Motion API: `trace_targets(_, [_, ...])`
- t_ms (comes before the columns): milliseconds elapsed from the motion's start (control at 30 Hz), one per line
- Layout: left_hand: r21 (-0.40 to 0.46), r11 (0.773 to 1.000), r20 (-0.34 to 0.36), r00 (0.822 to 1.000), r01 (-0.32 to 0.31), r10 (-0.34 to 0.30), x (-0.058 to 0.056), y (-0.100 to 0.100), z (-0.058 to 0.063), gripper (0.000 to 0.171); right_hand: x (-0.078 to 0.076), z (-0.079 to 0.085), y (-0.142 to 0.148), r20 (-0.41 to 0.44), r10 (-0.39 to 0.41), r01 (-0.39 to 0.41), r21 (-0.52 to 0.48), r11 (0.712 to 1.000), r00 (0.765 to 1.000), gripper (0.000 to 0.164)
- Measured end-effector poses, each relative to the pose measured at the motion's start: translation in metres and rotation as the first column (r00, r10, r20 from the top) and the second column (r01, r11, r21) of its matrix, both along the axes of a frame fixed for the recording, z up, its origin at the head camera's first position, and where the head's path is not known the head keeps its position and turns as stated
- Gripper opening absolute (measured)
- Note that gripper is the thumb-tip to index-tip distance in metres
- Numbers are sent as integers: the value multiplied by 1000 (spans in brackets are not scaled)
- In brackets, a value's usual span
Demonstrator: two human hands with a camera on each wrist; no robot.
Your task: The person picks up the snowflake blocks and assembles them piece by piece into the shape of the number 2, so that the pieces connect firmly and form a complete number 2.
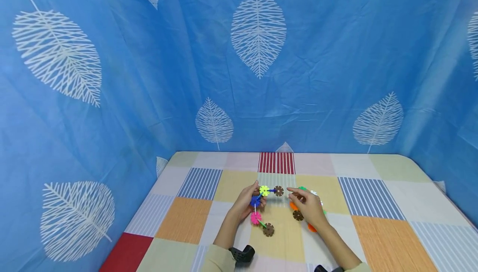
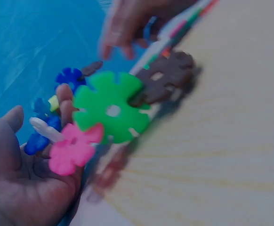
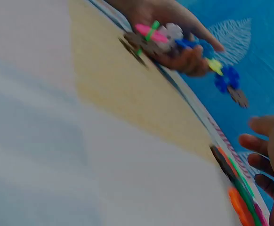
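Note:
My left hand [image 1: 243,202] holds a chain of interlocking snowflake discs, its fingers curled under the middle and its thumb apart. The chain links a yellow disc [image 1: 264,187], a blue disc [image 1: 255,201], a pink disc [image 1: 255,218] and several others, with a brown disc [image 1: 278,191] at its far end. A second brown disc [image 1: 268,229] ends the near side, joined to a green disc [image 2: 92,101]. To the right, my right hand [image 1: 311,210] hovers with nothing between its fingers, thumb and forefinger apart. It is nearest the far brown disc and some loose discs.
Loose discs lie around and beneath the right hand, among them an orange disc [image 1: 294,206], a dark brown disc [image 1: 298,215] and a green disc [image 1: 302,189]. A patchwork-patterned cloth [image 1: 209,187] covers the table. Blue leaf-print curtains [image 1: 310,110] enclose its back and sides.

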State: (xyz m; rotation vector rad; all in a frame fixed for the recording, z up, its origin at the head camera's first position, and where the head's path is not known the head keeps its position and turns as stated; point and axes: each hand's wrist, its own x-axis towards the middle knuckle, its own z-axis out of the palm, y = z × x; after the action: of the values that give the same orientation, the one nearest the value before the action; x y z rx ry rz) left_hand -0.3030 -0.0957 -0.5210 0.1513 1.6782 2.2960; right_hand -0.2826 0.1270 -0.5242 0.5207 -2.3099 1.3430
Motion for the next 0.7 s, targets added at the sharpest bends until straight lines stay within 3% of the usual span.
trace_targets(133, [33,999,17,1000,3,-3,-1,-7,0,41,-4,-4,15,-42,2,7,223,975,999,24])
trace_targets(267, [47,998,7,1000,29,-29,-1,-9,1,40,-5,-8,24,3,16,-16,332,943,1000,26])
trace_targets(533, [65,998,30,999,13,-15,0,-8,0,38,-4,-11,25,3,2,-3,344,939,1000,22])
trace_targets(700, [38,999,21,999,38,-39,0,-9,0,41,-4,-11,23,-12,-13,16,323,946,1000,25])
